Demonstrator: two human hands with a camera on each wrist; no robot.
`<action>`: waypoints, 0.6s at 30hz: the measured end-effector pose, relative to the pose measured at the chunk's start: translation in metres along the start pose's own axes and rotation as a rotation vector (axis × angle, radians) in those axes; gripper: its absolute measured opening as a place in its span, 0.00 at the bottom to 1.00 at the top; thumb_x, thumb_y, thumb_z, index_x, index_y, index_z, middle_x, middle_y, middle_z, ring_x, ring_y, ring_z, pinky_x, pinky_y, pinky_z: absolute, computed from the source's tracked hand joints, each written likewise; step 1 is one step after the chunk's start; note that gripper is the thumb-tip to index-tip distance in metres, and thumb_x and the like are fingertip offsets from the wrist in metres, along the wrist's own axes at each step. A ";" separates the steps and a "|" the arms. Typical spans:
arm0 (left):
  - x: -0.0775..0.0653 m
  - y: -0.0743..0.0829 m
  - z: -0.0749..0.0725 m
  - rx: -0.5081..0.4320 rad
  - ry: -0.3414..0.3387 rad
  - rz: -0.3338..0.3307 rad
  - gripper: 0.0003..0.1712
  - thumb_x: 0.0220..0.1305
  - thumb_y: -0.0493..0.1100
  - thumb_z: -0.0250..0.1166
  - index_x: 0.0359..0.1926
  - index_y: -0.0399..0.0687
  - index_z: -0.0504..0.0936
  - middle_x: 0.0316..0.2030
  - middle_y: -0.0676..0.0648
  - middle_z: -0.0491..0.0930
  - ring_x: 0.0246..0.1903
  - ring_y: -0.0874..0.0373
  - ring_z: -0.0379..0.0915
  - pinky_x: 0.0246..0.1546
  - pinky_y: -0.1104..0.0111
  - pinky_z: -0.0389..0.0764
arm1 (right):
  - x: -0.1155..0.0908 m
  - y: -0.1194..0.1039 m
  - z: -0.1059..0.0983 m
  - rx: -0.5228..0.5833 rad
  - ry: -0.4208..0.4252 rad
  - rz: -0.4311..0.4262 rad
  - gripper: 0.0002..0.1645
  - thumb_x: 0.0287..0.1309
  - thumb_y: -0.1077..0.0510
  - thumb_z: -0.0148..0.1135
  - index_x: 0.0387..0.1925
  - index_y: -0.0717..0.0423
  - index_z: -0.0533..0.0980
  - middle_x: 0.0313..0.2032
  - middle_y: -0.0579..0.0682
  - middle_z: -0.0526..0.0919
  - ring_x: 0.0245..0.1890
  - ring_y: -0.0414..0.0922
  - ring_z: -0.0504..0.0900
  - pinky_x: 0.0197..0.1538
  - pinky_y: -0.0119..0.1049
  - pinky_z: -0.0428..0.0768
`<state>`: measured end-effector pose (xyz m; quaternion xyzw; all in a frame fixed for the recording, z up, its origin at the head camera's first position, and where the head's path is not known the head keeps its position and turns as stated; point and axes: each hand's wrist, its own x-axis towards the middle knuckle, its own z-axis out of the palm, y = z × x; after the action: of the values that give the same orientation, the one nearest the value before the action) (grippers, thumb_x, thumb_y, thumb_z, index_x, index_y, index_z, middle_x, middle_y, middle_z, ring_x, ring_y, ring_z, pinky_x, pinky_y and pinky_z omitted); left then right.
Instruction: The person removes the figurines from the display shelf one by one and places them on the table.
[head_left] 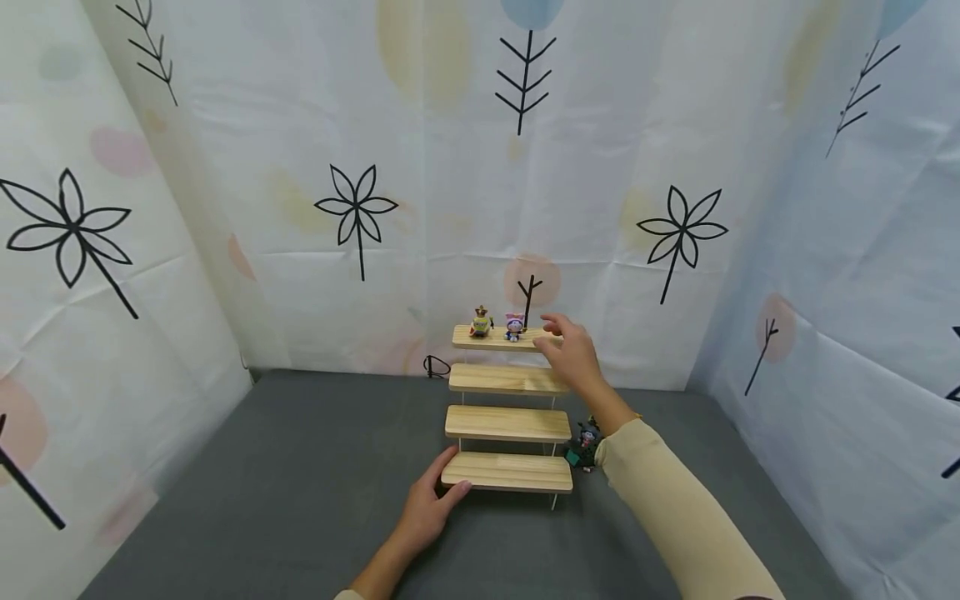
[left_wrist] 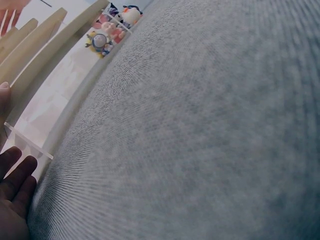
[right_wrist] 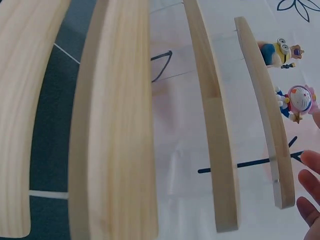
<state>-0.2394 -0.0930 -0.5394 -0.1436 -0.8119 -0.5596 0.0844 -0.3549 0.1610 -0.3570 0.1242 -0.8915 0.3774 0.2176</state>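
A stepped display stand (head_left: 510, 425) has several pale wooden shelves on clear supports. My left hand (head_left: 423, 512) holds the left end of its lowest shelf, thumb at the front edge and fingers around the side. In the left wrist view, the left fingers (left_wrist: 20, 175) lie beside a clear support. Up at the top shelf, my right hand (head_left: 573, 354) is by the right end, fingers spread and holding nothing. Just left of it stands a figurine with a pink hood (right_wrist: 300, 100), a right fingertip close beside it. A yellow minion figurine with a crown (head_left: 480, 322) stands further left.
Several small figurines (head_left: 587, 442) cluster on the grey table (head_left: 322, 483) right of the stand, partly behind the right forearm. Patterned white cloth (head_left: 277, 275) hangs behind and along both sides.
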 end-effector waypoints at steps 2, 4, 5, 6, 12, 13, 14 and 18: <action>0.000 0.000 0.001 0.004 0.003 0.002 0.36 0.64 0.52 0.66 0.69 0.47 0.66 0.63 0.39 0.71 0.61 0.46 0.67 0.59 0.47 0.65 | 0.004 -0.002 0.002 -0.018 -0.045 -0.011 0.30 0.65 0.54 0.62 0.66 0.52 0.68 0.55 0.58 0.78 0.57 0.58 0.70 0.58 0.57 0.67; -0.002 0.006 -0.001 -0.006 0.001 -0.006 0.35 0.65 0.49 0.66 0.69 0.44 0.66 0.63 0.38 0.71 0.61 0.45 0.67 0.59 0.46 0.65 | 0.006 -0.005 0.004 -0.036 -0.082 -0.029 0.33 0.64 0.53 0.63 0.69 0.49 0.66 0.58 0.59 0.77 0.58 0.59 0.68 0.58 0.58 0.66; -0.004 0.012 -0.002 -0.010 0.000 -0.010 0.35 0.65 0.48 0.66 0.69 0.43 0.66 0.62 0.37 0.70 0.61 0.44 0.67 0.59 0.46 0.65 | 0.007 -0.006 0.006 -0.044 -0.101 -0.036 0.34 0.64 0.53 0.63 0.70 0.48 0.64 0.59 0.59 0.76 0.59 0.60 0.68 0.58 0.59 0.65; -0.006 0.018 -0.003 -0.009 -0.001 -0.014 0.35 0.65 0.47 0.66 0.69 0.41 0.66 0.62 0.36 0.70 0.61 0.43 0.67 0.59 0.45 0.64 | 0.008 -0.006 0.008 -0.051 -0.118 -0.045 0.35 0.64 0.52 0.63 0.71 0.46 0.63 0.59 0.59 0.76 0.59 0.60 0.67 0.58 0.59 0.65; -0.005 0.004 0.000 -0.003 0.002 -0.024 0.36 0.64 0.52 0.66 0.69 0.46 0.67 0.63 0.38 0.71 0.62 0.44 0.67 0.60 0.46 0.64 | 0.011 -0.009 0.017 -0.073 -0.174 -0.083 0.42 0.62 0.49 0.65 0.74 0.40 0.57 0.62 0.57 0.73 0.57 0.60 0.67 0.58 0.61 0.62; -0.004 -0.002 0.001 -0.003 0.007 -0.024 0.36 0.64 0.53 0.66 0.69 0.48 0.67 0.63 0.39 0.71 0.62 0.45 0.67 0.60 0.46 0.64 | 0.012 -0.009 0.018 -0.073 -0.182 -0.087 0.44 0.62 0.49 0.65 0.74 0.40 0.56 0.63 0.57 0.72 0.57 0.61 0.66 0.59 0.62 0.61; -0.003 -0.002 0.002 0.000 0.009 -0.022 0.36 0.64 0.54 0.66 0.69 0.48 0.67 0.63 0.39 0.71 0.62 0.45 0.67 0.60 0.46 0.64 | 0.013 -0.010 0.019 -0.078 -0.192 -0.088 0.45 0.62 0.49 0.65 0.75 0.39 0.54 0.64 0.58 0.71 0.58 0.61 0.66 0.59 0.62 0.60; -0.001 -0.001 0.002 -0.007 0.011 -0.017 0.36 0.64 0.54 0.66 0.69 0.48 0.67 0.63 0.40 0.71 0.62 0.46 0.67 0.60 0.47 0.65 | 0.014 -0.013 0.020 -0.123 -0.235 -0.095 0.48 0.62 0.47 0.65 0.76 0.40 0.49 0.66 0.58 0.67 0.61 0.63 0.64 0.61 0.63 0.57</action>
<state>-0.2385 -0.0922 -0.5417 -0.1338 -0.8106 -0.5640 0.0833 -0.3686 0.1364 -0.3548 0.1962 -0.9253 0.2942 0.1368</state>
